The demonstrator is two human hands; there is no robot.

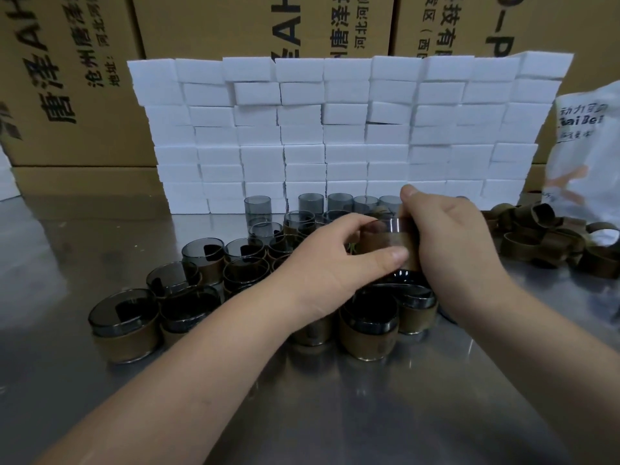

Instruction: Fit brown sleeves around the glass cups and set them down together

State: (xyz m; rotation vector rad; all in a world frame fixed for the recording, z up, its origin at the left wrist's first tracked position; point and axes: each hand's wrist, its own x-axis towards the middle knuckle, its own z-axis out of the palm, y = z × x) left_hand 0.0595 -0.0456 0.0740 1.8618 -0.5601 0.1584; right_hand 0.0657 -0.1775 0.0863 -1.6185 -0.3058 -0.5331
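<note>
Both hands hold one smoky glass cup point(389, 226) above the table, with a brown sleeve point(382, 245) wrapped around its middle. My left hand point(335, 263) grips it from the left, thumb across the sleeve's front. My right hand point(449, 243) grips it from the right, thumb over the top rim. Below and to the left stand several sleeved cups point(125, 325) grouped together. Bare glass cups point(257, 206) stand behind them near the white wall of boxes. Loose brown sleeves point(536, 236) lie in a heap at the right.
The metal table point(335, 414) spreads toward me. A wall of stacked white boxes point(335, 129) stands behind the cups, with brown cartons point(84, 78) behind it. A white plastic bag point(587, 156) sits at the far right by the sleeve heap.
</note>
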